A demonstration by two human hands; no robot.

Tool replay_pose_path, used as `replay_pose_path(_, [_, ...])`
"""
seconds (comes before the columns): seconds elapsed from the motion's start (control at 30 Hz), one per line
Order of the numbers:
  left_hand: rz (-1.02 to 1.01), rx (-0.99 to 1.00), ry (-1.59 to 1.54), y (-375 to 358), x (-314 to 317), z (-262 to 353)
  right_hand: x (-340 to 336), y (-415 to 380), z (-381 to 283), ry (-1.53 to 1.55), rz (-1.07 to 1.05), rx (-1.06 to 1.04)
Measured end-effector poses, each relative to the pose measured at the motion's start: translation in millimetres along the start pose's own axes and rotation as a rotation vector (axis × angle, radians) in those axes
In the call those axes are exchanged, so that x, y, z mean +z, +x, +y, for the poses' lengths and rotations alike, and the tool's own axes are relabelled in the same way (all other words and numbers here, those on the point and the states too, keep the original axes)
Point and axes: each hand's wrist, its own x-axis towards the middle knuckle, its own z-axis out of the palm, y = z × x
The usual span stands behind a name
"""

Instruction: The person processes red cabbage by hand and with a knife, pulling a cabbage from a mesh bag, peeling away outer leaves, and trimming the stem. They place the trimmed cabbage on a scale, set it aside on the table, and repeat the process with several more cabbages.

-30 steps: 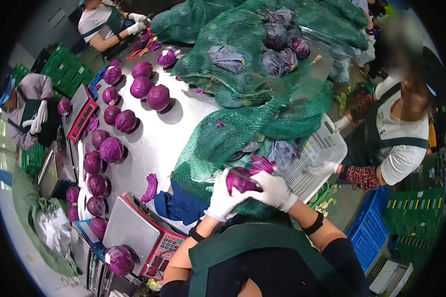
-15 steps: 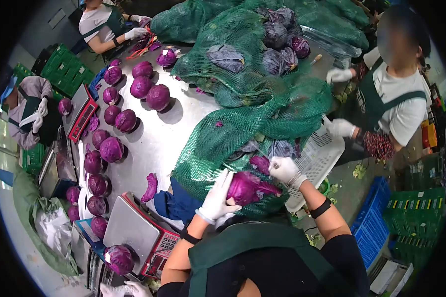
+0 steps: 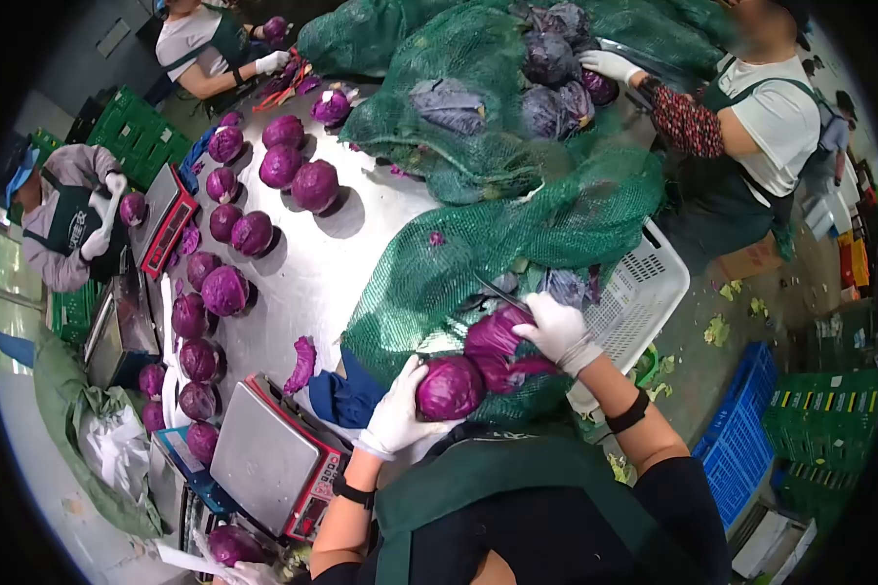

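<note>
The left hand [image 3: 397,414] cups a red cabbage [image 3: 450,387], fingers wrapped beneath it, just above the green net sack [image 3: 429,283]. The right hand [image 3: 557,331] pinches loose outer leaves [image 3: 498,341] beside that grip, a knife apparently in it too — best to peel away from the cupping palm, steadily.

The round purple red cabbage [image 3: 449,387] looked smooth and slightly glossy in the left hand [image 3: 398,416], which wore a thin white matt glove. The right hand [image 3: 559,331], gloved alike, rested on loose purple cabbage leaves [image 3: 498,341], waxy and creased. The green mesh net sack [image 3: 478,253] was coarse woven plastic. The steel table top [image 3: 307,278] shone, brushed and smooth.
</note>
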Motion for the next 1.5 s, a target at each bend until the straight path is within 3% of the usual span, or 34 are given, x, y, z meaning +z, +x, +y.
replay_pose_path(0.03, [-0.013,0.023,0.005,8,-5,16,-1,-4,-24,0.154,0.115,-0.095])
replay_pose_path(0.1, [0.015,-0.017,0.144,15,6,35,12,-12,-56,0.490,0.028,-0.209])
replay_pose_path(0.17, [0.153,0.006,0.142,25,17,16,31,-23,-66,0.934,-0.342,0.238])
replay_pose_path(0.23, [0.182,-0.454,-0.687,30,19,-10,60,-23,-24,1.015,-0.277,0.504])
replay_pose_path(0.27, [0.297,-0.502,-1.217,29,39,-36,68,-26,2,0.877,-0.268,0.395])
replay_pose_path(0.3, [0.233,-0.569,-1.532,25,45,-48,70,-26,19,0.739,-0.253,0.284])
replay_pose_path(0.33, [0.264,-0.600,-1.734,28,37,-29,70,-29,21,0.547,-0.184,0.143])
replay_pose_path(0.4, [0.315,-0.667,-1.964,21,31,-18,41,-25,-19,0.540,-0.086,0.105])
replay_pose_path(0.43, [0.297,-0.527,-2.261,26,36,6,33,-22,-38,0.529,0.004,0.043])
replay_pose_path(0.47, [0.274,-0.461,-2.290,27,42,6,22,-17,-57,0.174,0.076,-0.212])
replay_pose_path(0.5, [0.242,-0.394,-2.318,30,42,12,28,-16,-68,0.002,0.048,-0.275])
replay_pose_path(0.57, [0.409,-0.367,-2.239,39,40,35,23,-15,-101,0.191,0.119,-0.266])
replay_pose_path(0.63, [0.434,-0.284,-2.204,46,40,52,11,-9,-118,0.223,-0.240,0.087])
replay_pose_path(0.67, [0.478,-0.296,-2.253,46,43,50,30,-8,-106,0.319,-0.091,-0.013])
replay_pose_path(0.83, [0.415,-0.305,-2.328,42,47,44,29,4,-99,0.228,-0.103,0.045])
replay_pose_path(0.9, [0.250,-0.286,-2.349,38,46,39,29,8,-85,0.280,-0.091,-0.028])
replay_pose_path(0.93, [0.282,-0.382,-2.351,40,47,39,30,8,-85,0.268,0.086,-0.083])
replay_pose_path(0.97, [0.278,-0.385,-2.351,37,52,33,30,10,-78,0.267,0.087,-0.079])
replay_pose_path(1.03, [0.177,-0.305,-2.266,31,62,13,33,18,-48,0.759,0.039,0.349])
replay_pose_path(1.1, [0.062,-0.276,-2.267,25,39,34,45,18,0,1.011,0.085,0.489])
replay_pose_path(1.17, [0.149,-0.386,-2.140,20,28,36,9,12,-8,0.855,0.050,0.447])
replay_pose_path(1.27, [0.173,-0.440,-2.143,23,27,31,-8,-1,-56,0.741,0.057,0.049])
replay_pose_path(1.3, [0.153,-0.432,-2.124,26,25,32,0,-2,-63,0.907,0.025,0.032])
replay_pose_path(1.37, [0.203,-0.485,-1.963,27,28,36,1,0,-81,0.655,0.081,-0.082])
replay_pose_path(1.47, [0.292,-0.494,-1.830,21,30,31,0,2,-82,0.533,0.020,-0.099])
replay_pose_path(1.5, [0.299,-0.482,-1.780,20,26,28,-5,3,-85,0.590,-0.023,0.008])
